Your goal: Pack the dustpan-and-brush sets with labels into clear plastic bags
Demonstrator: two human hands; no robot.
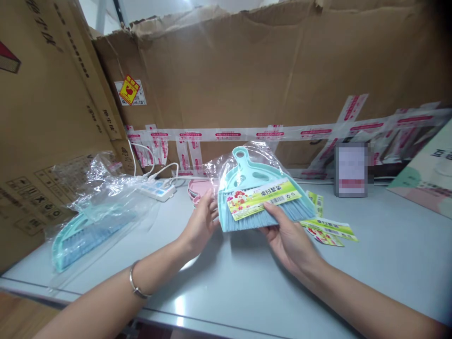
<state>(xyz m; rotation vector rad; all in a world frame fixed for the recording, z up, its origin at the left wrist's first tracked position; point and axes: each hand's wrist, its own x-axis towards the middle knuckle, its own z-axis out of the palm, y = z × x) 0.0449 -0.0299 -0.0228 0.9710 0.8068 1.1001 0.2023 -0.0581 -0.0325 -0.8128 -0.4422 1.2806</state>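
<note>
1. Backdrop: a tall brown cardboard wall (pixel 282 70), joined with strips of printed red-and-white tape, closes off the far side.
2. Surface: a pale grey counter (pixel 247 292) carries everything.
3. A second teal brush set in a crumpled clear bag (pixel 88 233) lies flat at the far left of the counter, well apart from both hands.
4. Item in hand: a teal plastic dustpan-and-brush set (pixel 254 183), sealed in a clear plastic bag, is held above the middle of the counter. Its handle points away and its blue bristles face the person. A yellow-green paper label (pixel 263 195) runs across its front.
5. Right hand (pixel 289 240): palm up beneath the set's lower edge, grip clamped on it with the thumb pressed on the bristles below the label. The forearm comes in from the lower right.
6. Left hand (pixel 201 221): fingers closed lightly on the bag's left edge, wrist nearly level, a thin silver bracelet (pixel 136 285) on it.
7. Judgement: the step in hand appears to be checking or adjusting the bagged, labelled set. Further handling calls for both hands keeping the slippery bag from sliding.
8. Minor items: loose yellow-green labels (pixel 330 230) lie just right of the set. A white power strip (pixel 157 188) and pink plastic pieces (pixel 199 188) sit behind.
</note>
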